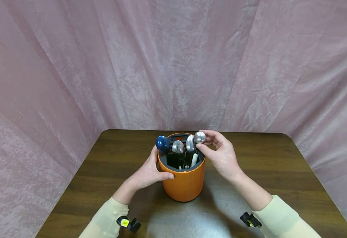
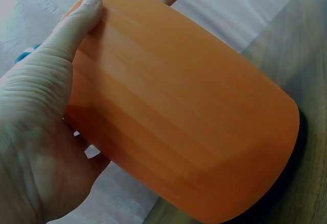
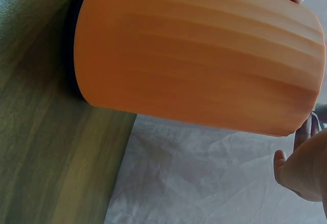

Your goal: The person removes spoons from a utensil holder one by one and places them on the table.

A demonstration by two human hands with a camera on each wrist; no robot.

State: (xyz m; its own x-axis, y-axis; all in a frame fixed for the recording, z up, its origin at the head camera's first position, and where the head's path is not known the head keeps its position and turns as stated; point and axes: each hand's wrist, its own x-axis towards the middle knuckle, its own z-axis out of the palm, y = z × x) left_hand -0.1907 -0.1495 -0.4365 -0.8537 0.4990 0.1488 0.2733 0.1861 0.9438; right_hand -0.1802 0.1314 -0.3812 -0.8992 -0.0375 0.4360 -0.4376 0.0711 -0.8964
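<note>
Sleeves [image 1: 108, 216] are pale green; the left black wrist camera [image 1: 134, 226] bears a yellow label [image 1: 124, 222].

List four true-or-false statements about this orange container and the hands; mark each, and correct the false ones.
1. The left hand grips the orange container. True.
2. The orange container lies on its side. False: it stands upright on the table.
3. The right hand lies flat on the table. False: it holds the rightmost silver end.
4. In the head view, the blue end is left of every silver end. True.

Studio-like space, pink velvety drapes [image 1: 173, 66], wood-grain table [image 1: 280, 158], black wrist-worn devices [image 1: 250, 219]
</note>
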